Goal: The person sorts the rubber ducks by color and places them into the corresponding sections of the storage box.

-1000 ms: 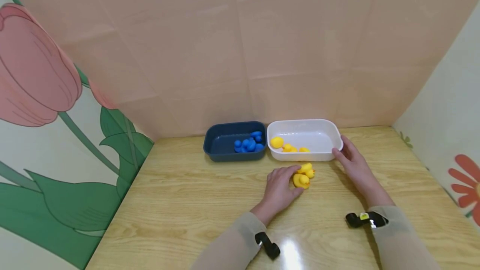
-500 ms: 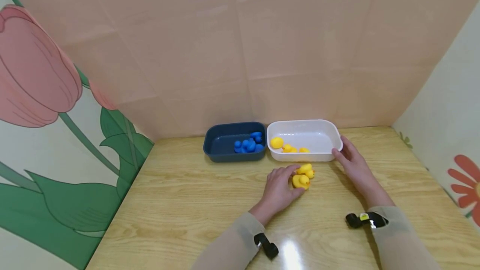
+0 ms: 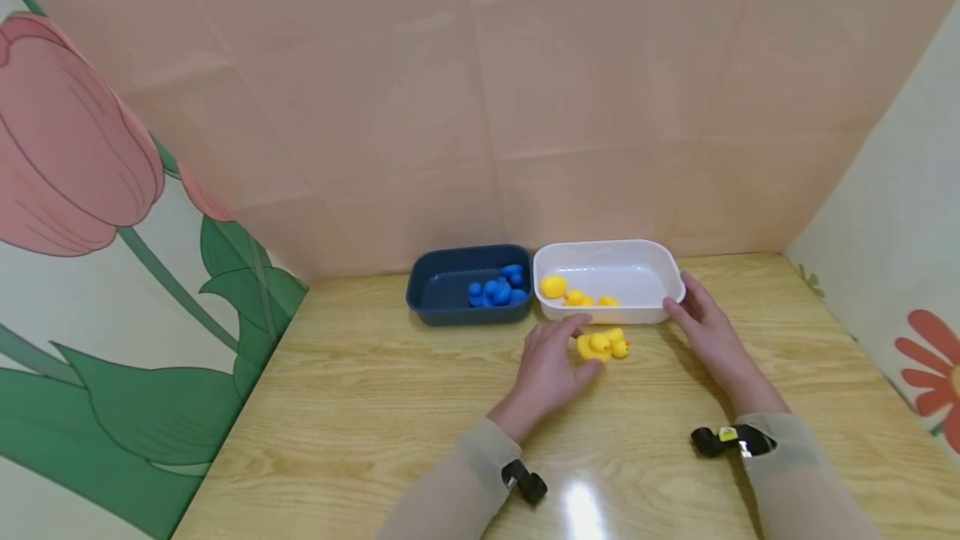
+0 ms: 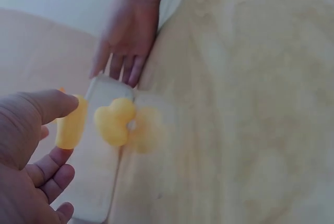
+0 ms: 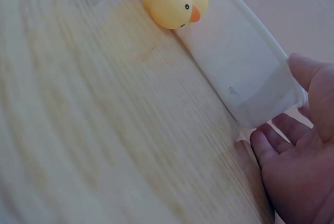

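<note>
In the head view my left hand pinches a yellow rubber duck between thumb and fingers, just in front of the white tray. The left wrist view shows the held duck under the thumb, partly covered by it. Right beside it on the table is a second rubber duck, overlapped by the held one in the head view. My right hand holds the right front corner of the white tray; in the right wrist view its thumb is at the rim and its fingers are against the end wall.
Several yellow ducks lie at the left inside the white tray. A dark blue tray stands close to its left, with several blue toys in its right half. Behind both rises a wall covered in pinkish-brown sheeting.
My left hand has taken hold of the nearer duck and moved it slightly left and up toward the white tray. The right hand and both trays have stayed in place.
</note>
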Demonstrator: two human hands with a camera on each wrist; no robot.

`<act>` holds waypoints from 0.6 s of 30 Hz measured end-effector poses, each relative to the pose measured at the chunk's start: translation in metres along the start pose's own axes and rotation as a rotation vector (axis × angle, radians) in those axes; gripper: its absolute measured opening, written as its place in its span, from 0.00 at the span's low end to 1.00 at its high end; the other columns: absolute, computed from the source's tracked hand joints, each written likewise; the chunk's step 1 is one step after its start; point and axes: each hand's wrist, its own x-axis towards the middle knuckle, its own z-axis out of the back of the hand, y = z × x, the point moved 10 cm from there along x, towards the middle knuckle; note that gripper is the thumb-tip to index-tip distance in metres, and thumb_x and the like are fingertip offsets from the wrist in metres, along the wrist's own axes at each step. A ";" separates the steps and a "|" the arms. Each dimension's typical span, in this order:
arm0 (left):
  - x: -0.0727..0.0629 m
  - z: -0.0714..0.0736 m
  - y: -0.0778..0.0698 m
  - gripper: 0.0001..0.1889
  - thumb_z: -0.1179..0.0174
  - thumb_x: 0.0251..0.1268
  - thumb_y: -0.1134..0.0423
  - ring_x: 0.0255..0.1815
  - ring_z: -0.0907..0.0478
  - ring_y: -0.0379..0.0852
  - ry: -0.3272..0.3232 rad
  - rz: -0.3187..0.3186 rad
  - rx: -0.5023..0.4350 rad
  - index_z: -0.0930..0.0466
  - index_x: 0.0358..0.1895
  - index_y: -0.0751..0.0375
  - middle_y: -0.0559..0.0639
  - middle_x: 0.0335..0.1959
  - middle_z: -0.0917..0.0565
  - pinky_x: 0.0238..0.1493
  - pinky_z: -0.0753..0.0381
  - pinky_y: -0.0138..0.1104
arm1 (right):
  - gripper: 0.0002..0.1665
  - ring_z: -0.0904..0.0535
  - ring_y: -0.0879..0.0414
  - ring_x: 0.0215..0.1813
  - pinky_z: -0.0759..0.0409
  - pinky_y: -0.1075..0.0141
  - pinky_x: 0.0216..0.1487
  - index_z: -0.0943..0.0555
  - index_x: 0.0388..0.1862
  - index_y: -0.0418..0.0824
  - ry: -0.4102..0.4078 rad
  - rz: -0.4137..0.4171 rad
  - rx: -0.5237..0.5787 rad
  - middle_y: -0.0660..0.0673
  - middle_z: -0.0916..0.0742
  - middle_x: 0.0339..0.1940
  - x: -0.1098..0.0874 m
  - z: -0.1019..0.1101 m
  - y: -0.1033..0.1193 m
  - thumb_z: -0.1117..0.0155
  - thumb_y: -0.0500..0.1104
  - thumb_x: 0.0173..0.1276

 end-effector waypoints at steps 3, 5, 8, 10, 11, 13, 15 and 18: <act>0.002 0.009 0.000 0.34 0.21 0.70 0.51 0.62 0.25 0.42 -0.017 0.013 -0.019 0.23 0.78 0.36 0.34 0.57 0.15 0.73 0.29 0.43 | 0.57 0.56 0.29 0.90 0.50 0.29 0.83 0.66 0.95 0.56 0.000 -0.002 0.003 0.37 0.53 0.93 0.000 0.000 0.000 0.47 0.72 0.85; 0.005 0.015 0.001 0.34 0.21 0.71 0.50 0.62 0.25 0.43 -0.029 0.016 -0.018 0.23 0.78 0.37 0.35 0.58 0.16 0.72 0.28 0.43 | 0.57 0.56 0.29 0.90 0.50 0.29 0.82 0.66 0.95 0.56 0.001 -0.002 0.004 0.37 0.53 0.93 0.000 0.000 0.000 0.48 0.72 0.85; 0.010 0.025 -0.001 0.33 0.22 0.71 0.50 0.61 0.25 0.44 -0.058 -0.010 0.018 0.22 0.77 0.40 0.37 0.58 0.15 0.72 0.28 0.44 | 0.57 0.57 0.29 0.90 0.50 0.29 0.82 0.67 0.95 0.56 0.001 -0.002 0.004 0.36 0.53 0.93 0.000 0.000 0.000 0.48 0.72 0.85; 0.014 0.031 -0.003 0.33 0.22 0.72 0.49 0.61 0.25 0.45 -0.078 -0.028 0.047 0.22 0.77 0.41 0.38 0.59 0.15 0.73 0.28 0.44 | 0.57 0.56 0.29 0.90 0.50 0.29 0.82 0.67 0.95 0.56 0.000 -0.001 0.006 0.36 0.53 0.93 0.000 0.000 0.000 0.47 0.72 0.85; 0.015 0.035 -0.003 0.33 0.23 0.72 0.49 0.62 0.25 0.45 -0.088 -0.038 0.060 0.22 0.77 0.42 0.39 0.59 0.15 0.73 0.29 0.44 | 0.57 0.56 0.29 0.90 0.50 0.28 0.82 0.66 0.95 0.56 0.000 0.000 0.006 0.36 0.53 0.93 -0.001 0.001 0.000 0.47 0.71 0.85; 0.019 0.041 -0.004 0.32 0.23 0.72 0.49 0.62 0.25 0.46 -0.110 -0.053 0.078 0.21 0.77 0.43 0.40 0.59 0.14 0.74 0.29 0.45 | 0.57 0.56 0.29 0.90 0.50 0.28 0.82 0.66 0.95 0.55 -0.002 -0.005 0.002 0.36 0.53 0.93 -0.002 0.001 0.001 0.48 0.72 0.85; 0.022 0.047 -0.005 0.32 0.22 0.72 0.49 0.62 0.24 0.47 -0.136 -0.069 0.088 0.21 0.76 0.45 0.42 0.59 0.14 0.73 0.29 0.45 | 0.57 0.56 0.29 0.90 0.50 0.28 0.82 0.66 0.95 0.55 -0.004 -0.010 0.000 0.36 0.52 0.93 -0.002 0.002 0.001 0.48 0.71 0.86; 0.028 0.056 -0.006 0.32 0.22 0.72 0.50 0.62 0.23 0.49 -0.172 -0.088 0.104 0.20 0.76 0.47 0.43 0.58 0.13 0.73 0.28 0.47 | 0.57 0.56 0.29 0.90 0.49 0.27 0.82 0.67 0.95 0.56 -0.007 -0.020 -0.007 0.37 0.52 0.93 -0.004 0.002 0.001 0.48 0.72 0.85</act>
